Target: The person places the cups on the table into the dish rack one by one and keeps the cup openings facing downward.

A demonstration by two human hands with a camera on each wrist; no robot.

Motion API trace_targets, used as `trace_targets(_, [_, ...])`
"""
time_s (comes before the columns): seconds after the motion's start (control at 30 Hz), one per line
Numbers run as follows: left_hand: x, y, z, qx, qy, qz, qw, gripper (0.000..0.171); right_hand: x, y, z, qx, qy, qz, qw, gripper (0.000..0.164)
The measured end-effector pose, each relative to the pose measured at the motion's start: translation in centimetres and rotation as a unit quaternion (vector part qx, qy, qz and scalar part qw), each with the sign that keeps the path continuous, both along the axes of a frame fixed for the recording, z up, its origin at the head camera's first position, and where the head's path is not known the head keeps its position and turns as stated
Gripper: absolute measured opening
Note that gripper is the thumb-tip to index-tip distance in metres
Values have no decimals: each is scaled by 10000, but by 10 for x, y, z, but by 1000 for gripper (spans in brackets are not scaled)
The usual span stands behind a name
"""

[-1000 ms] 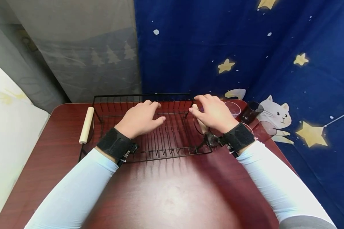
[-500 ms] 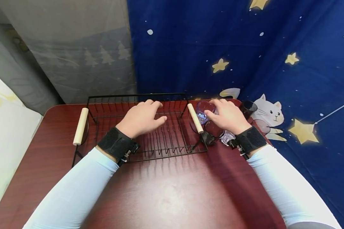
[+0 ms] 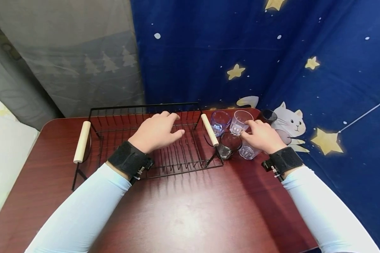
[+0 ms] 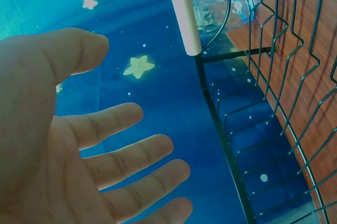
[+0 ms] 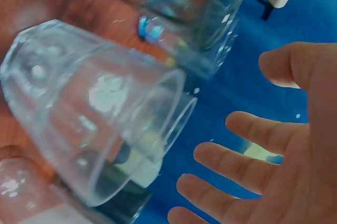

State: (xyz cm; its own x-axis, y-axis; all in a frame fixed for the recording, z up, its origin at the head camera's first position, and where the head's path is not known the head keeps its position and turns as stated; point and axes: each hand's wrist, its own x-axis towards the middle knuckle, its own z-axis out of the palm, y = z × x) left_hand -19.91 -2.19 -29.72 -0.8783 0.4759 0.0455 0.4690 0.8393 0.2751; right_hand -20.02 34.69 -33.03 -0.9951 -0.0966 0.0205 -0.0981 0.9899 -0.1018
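My left hand [image 3: 153, 131] hovers above a black wire dish rack [image 3: 145, 105], thumb and fingers spread and holding nothing. In the left wrist view its palm side faces the rack's pale wooden handle [image 4: 183, 16]. My right hand [image 3: 264, 136] is over a group of cups to the right of the rack, its fingers loosely bent and nothing between them. Nearest to it are a clear faceted cup [image 3: 248, 151], partly covered by the hand, and another clear cup [image 3: 240, 121] behind. In the right wrist view a clear cup [image 5: 100, 95] stands apart from the fingertips.
Beside the rack's right wooden handle [image 3: 210, 130] stand a bluish-purple cup [image 3: 220, 123] and a dark cup [image 3: 229, 144]. Another dark cup [image 3: 267, 116] is at the back right edge of the red-brown table [image 3: 183, 207]. A blue star-print curtain [image 3: 206, 52] hangs behind.
My right hand has moved from over the rack's right handle to the right, over the cups, uncovering the handle and several cups. The head view has shifted rightward; my left hand stays above the rack.
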Motion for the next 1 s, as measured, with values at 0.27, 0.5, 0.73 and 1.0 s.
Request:
trace_targets(0.27, [1, -2, -4, 31, -39, -13, 10000, 59, 3, 12, -12, -89, -416, -87, 9991, 58])
trace_targets(0.5, [1, -2, -2, 22, -39, -52, 10000, 60, 2, 22, -19, -200, -660, -87, 9976, 63])
trace_targets(0.73, [-1, -6, -3, 22, -53, 31, 10000, 59, -1, 25, -26, -323, -803, -34, 9962, 71])
trace_targets(1.0, [-2, -9, -4, 3, -137, 60, 9999, 60, -4, 28, -33, -289, -665, -16, 9974, 76])
